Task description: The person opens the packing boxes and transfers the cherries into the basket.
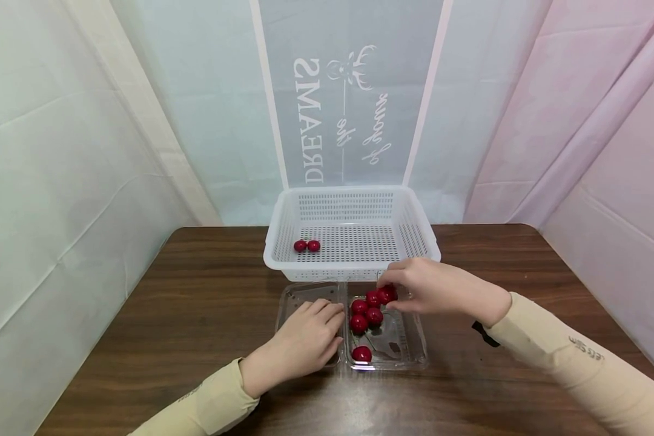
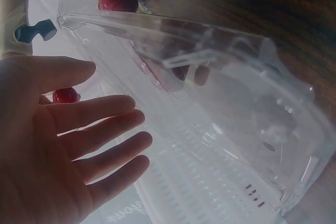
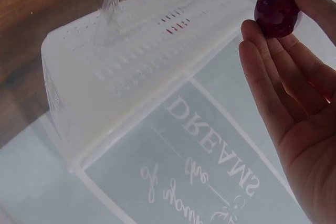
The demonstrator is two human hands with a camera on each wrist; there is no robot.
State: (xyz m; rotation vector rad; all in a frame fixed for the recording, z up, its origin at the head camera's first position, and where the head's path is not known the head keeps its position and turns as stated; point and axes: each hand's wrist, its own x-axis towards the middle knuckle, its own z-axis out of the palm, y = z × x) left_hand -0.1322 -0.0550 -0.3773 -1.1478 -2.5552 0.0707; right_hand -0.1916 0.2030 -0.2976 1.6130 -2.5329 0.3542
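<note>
My right hand [image 1: 427, 284] pinches a dark red cherry [image 3: 276, 12] between thumb and fingertips. It is above the far end of a hinged clear plastic box [image 1: 398, 360]. Several more red cherries [image 1: 358, 324] lie in that box's right half, one of them apart at the near end. My left hand [image 1: 307, 339] is over the box's left half, the lid [image 1: 291, 298], near the hinge. In the left wrist view its fingers [image 2: 118, 153] are extended and hold nothing. Whether they touch the plastic I cannot tell.
Behind the box stands a white perforated basket [image 1: 354, 265], with two cherries [image 1: 307, 246] at its left side. Both containers are on a dark wooden table [image 1: 196, 303]. A grey cloth panel with mirrored lettering [image 1: 354, 121] hangs behind, and pale curtains flank the table.
</note>
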